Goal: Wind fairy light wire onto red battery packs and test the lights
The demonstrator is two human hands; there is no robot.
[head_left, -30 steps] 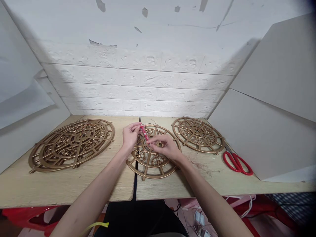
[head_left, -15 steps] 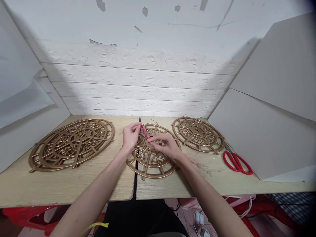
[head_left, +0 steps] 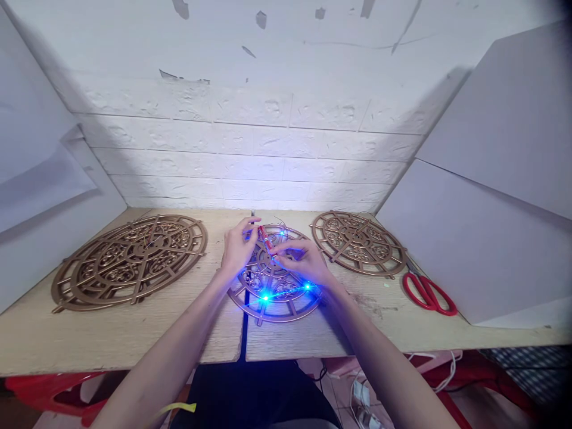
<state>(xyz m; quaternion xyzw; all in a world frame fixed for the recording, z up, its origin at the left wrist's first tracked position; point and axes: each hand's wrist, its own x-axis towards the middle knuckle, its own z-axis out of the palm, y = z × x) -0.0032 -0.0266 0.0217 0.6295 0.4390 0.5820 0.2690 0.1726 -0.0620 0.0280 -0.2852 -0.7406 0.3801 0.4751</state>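
Note:
A red battery (head_left: 265, 238) is held at a slant over the middle gold openwork disc (head_left: 259, 322). My left hand (head_left: 239, 249) grips the upper end between thumb and fingers. At the lower end, my right hand (head_left: 304, 262) pinches the battery with thumb and forefinger. Thin wires run about the disc and up behind the battery; where they meet its ends is hidden by my fingertips. Small blue lights (head_left: 266, 298) glow along the disc, two near its front and one behind my right hand.
Stacked gold discs (head_left: 134, 298) lie on the left. Another gold disc (head_left: 357, 236) sits at the back right, near red-handled scissors (head_left: 428, 291). A dark gap splits the tabletop (head_left: 205, 333). White boards (head_left: 491, 238) stand either side before a white brick-patterned wall (head_left: 254, 143).
Blue lights on the middle disc have come on, tinting the wall and my hands. Both hands and the battery have shifted slightly right; my left fingers have spread a little.

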